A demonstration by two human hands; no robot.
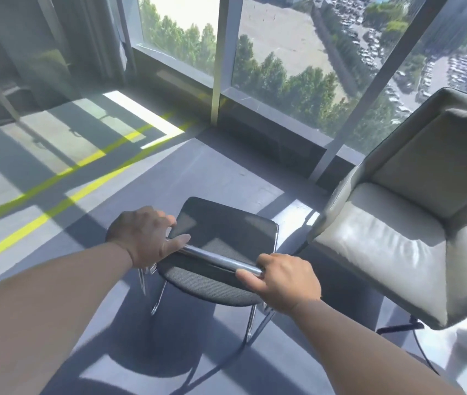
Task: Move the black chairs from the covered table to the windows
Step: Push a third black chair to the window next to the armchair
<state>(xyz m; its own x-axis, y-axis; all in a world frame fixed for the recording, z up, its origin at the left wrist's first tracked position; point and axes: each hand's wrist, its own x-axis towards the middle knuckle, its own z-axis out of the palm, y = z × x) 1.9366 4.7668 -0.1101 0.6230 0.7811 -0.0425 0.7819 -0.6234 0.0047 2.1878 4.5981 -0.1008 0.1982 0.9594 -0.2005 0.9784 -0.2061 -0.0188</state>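
Note:
A black chair (221,223) with a mesh seat and chrome legs stands on the grey floor a short way in front of the windows (289,52). A chrome bar runs along the top of its backrest. My left hand (144,238) grips the left end of that bar and the backrest's corner. My right hand (280,280) is closed around the bar's right end. The chair's seat faces the glass. The covered table is out of view.
A grey padded chair (403,223) stands close on the right, its back toward the window. Yellow lines (64,201) cross the floor at left. A dark curtain (64,38) hangs at the far left. A low sill (255,109) runs under the glass.

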